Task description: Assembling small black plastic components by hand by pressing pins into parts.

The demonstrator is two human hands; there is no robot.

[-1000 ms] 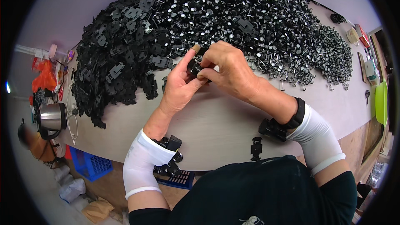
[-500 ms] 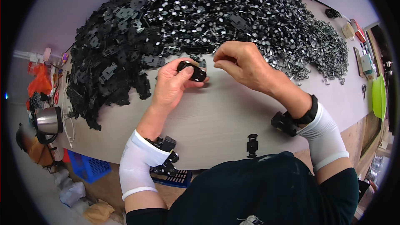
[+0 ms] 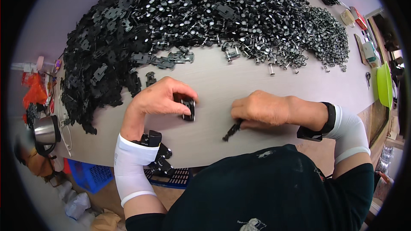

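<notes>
black piece pinched in left hand, thin dark plate gripped in right hand

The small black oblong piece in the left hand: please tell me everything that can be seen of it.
The small black oblong piece looks like plastic, with pale spots along its edges. Its long side runs roughly up the picture. Thumb and fingers of the left hand hold it over the pale grey table, any contact unclear. The thumb hides part of it.

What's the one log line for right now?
left hand: holding small black piece | right hand: holding thin dark part | table: big parts heap
</notes>
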